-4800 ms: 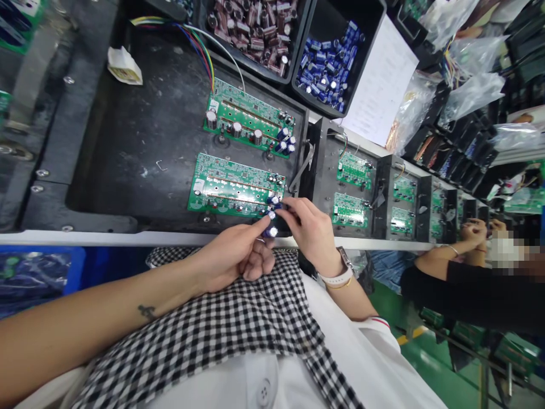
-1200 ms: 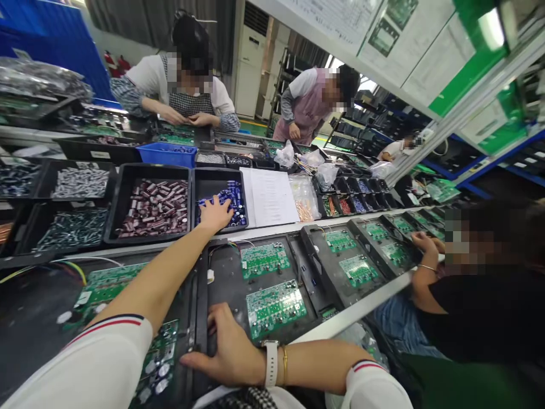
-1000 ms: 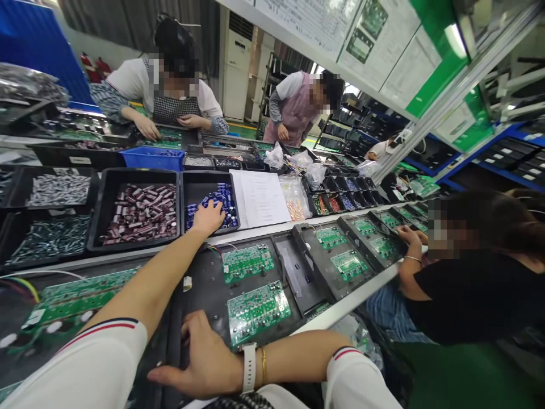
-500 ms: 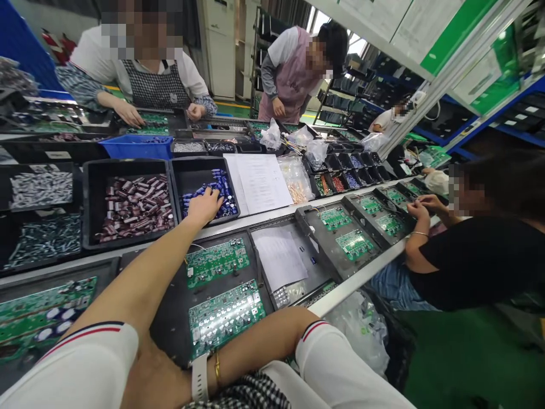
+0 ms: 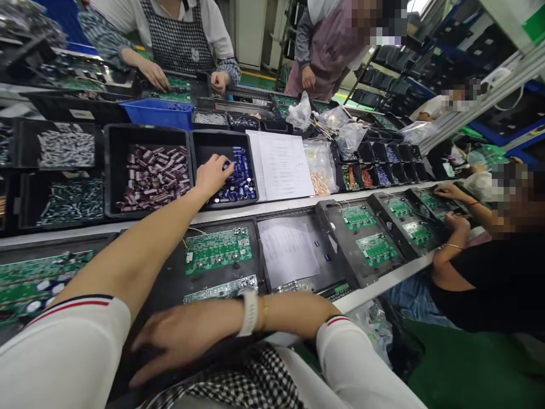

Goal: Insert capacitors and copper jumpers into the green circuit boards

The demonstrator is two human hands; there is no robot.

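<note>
A black carrier tray point(image 5: 168, 284) lies on the near side of the surface point(image 5: 238, 212); a black bin point(image 5: 213, 143) stands beyond it. In the tray, the farther green circuit board point(image 5: 219, 250) runs lengthwise left to right. The right hand point(image 5: 174, 335), blurred, spreads its fingers over the tray's near-left part, seemingly bare. The left hand point(image 5: 214, 173) is inside the bin, fingers curled; whether they grip anything cannot be told. Blue electrolytic capacitors point(image 5: 239, 176) lie heaped there, just right of its fingertips, long axes mixed; the left hand is clearly nearer.
</note>
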